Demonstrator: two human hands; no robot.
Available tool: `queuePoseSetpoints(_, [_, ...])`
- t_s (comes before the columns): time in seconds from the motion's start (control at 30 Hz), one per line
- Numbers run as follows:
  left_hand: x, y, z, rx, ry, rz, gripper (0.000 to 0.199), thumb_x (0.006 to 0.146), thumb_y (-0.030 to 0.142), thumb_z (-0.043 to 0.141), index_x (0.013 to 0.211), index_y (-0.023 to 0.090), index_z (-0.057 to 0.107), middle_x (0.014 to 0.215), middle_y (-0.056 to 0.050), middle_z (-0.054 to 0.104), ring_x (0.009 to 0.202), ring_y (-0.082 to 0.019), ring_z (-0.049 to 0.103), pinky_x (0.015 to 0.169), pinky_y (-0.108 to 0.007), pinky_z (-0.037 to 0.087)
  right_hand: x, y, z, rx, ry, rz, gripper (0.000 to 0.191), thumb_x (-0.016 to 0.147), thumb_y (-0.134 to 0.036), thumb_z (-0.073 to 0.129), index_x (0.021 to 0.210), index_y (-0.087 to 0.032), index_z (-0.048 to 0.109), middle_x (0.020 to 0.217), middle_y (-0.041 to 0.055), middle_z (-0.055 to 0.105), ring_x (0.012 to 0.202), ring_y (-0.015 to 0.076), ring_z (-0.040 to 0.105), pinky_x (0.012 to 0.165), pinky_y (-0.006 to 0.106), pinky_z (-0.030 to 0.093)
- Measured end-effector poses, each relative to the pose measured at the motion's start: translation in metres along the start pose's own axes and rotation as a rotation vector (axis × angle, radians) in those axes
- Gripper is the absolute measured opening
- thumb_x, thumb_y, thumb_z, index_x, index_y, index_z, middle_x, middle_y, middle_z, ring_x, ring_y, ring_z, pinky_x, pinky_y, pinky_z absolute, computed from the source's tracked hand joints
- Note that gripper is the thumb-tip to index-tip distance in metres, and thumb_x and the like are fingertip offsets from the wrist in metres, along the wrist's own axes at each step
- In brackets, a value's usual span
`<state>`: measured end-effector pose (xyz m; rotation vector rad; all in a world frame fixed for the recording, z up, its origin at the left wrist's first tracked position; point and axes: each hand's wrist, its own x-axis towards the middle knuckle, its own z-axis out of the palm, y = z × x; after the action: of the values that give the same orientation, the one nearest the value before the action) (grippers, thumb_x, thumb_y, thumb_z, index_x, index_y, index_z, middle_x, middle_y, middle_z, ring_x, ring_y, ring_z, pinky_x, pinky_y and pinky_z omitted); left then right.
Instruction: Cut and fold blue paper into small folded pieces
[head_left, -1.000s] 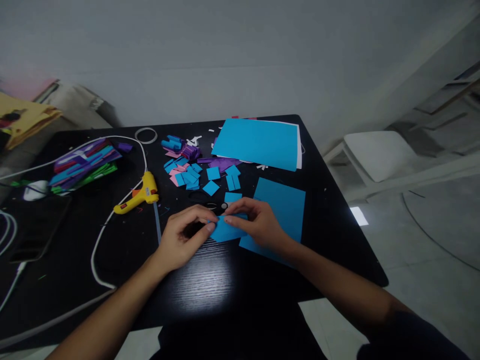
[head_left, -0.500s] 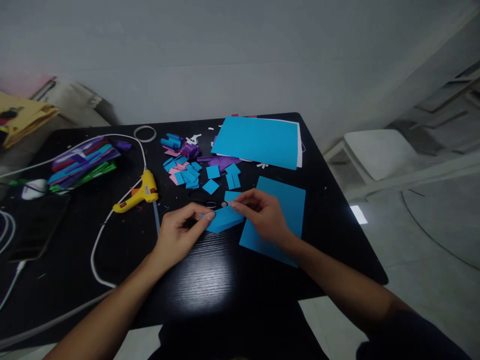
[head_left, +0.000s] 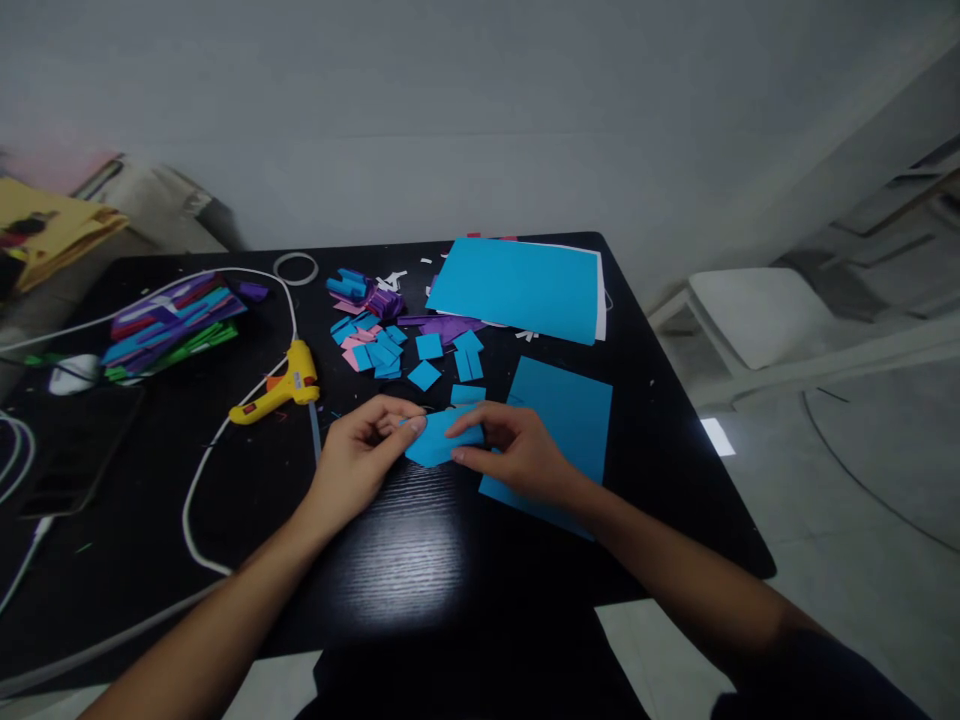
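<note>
Between my hands, above the black table, is a small blue paper piece. My left hand pinches its left end between thumb and fingers. The fingers of my right hand are closed on its right end, with the thumb low and the index finger across the top. A larger blue sheet lies partly under my right hand and wrist. Just beyond the held piece are small blue squares and a pile of blue and pink cut pieces.
A yellow glue gun with a white cable lies left of my hands. Behind are a big blue sheet on white paper, purple scraps and a tape ring. Coloured strips and a phone lie at the left.
My right hand has shifted its grip: its fingers reach further over the paper, and the thumb is lower. The held paper's right side now looks bent. The view has shifted slightly.
</note>
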<state>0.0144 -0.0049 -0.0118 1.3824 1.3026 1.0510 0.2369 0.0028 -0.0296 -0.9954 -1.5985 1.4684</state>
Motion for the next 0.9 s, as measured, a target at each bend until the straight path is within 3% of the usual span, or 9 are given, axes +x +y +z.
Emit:
queuePoseSetpoints(0.2, [0.0, 0.0, 0.003, -0.171, -0.049, -0.01, 0.02, 0.089, 0.034, 0.081, 0.089, 0.02, 0.067, 0.066, 0.005, 0.058, 0.058, -0.009, 0.052, 0.055, -0.02, 0.043, 0.0, -0.007, -0.003, -0.118, -0.068, -0.056, 0.027, 0.077, -0.023, 0.092, 0.101, -0.029, 0.082, 0.095, 0.0006, 0.069, 0.082, 0.0183, 0.062, 0.075, 0.034, 0.051])
queuePoseSetpoints(0.37, [-0.002, 0.001, -0.001, -0.236, -0.232, 0.046, 0.015, 0.095, 0.031, 0.074, 0.105, 0.022, 0.068, 0.081, 0.001, 0.068, 0.074, -0.014, 0.066, 0.067, -0.023, 0.054, 0.0, -0.004, -0.003, -0.057, 0.012, -0.055, 0.024, 0.076, -0.035, 0.095, 0.097, -0.031, 0.083, 0.091, -0.0011, 0.071, 0.081, 0.0184, 0.064, 0.086, 0.039, 0.054])
queuePoseSetpoints(0.47, [-0.004, -0.003, -0.004, -0.249, -0.316, 0.129, 0.025, 0.092, 0.023, 0.077, 0.115, 0.024, 0.067, 0.095, -0.002, 0.071, 0.084, -0.015, 0.07, 0.073, -0.023, 0.057, 0.002, -0.001, -0.003, -0.015, 0.077, -0.068, 0.027, 0.077, -0.042, 0.093, 0.099, -0.03, 0.083, 0.091, 0.0001, 0.074, 0.083, 0.0198, 0.067, 0.082, 0.038, 0.054])
queuePoseSetpoints(0.6, [-0.005, -0.009, -0.003, -0.114, -0.233, 0.239, 0.022, 0.089, 0.016, 0.08, 0.108, 0.023, 0.071, 0.092, -0.001, 0.071, 0.082, -0.013, 0.071, 0.075, -0.022, 0.058, 0.002, 0.001, -0.003, 0.011, 0.131, -0.082, 0.029, 0.077, -0.045, 0.093, 0.1, -0.029, 0.083, 0.092, 0.0015, 0.076, 0.085, 0.021, 0.069, 0.077, 0.037, 0.055])
queuePoseSetpoints(0.9, [-0.007, -0.008, 0.0, 0.115, -0.048, 0.365, 0.016, 0.085, 0.019, 0.085, 0.098, 0.021, 0.078, 0.082, 0.001, 0.077, 0.071, -0.011, 0.071, 0.068, -0.019, 0.057, 0.001, 0.005, 0.0, 0.043, 0.115, -0.083, 0.026, 0.079, -0.046, 0.092, 0.096, -0.029, 0.084, 0.099, 0.0039, 0.076, 0.094, 0.0236, 0.07, 0.086, 0.042, 0.058])
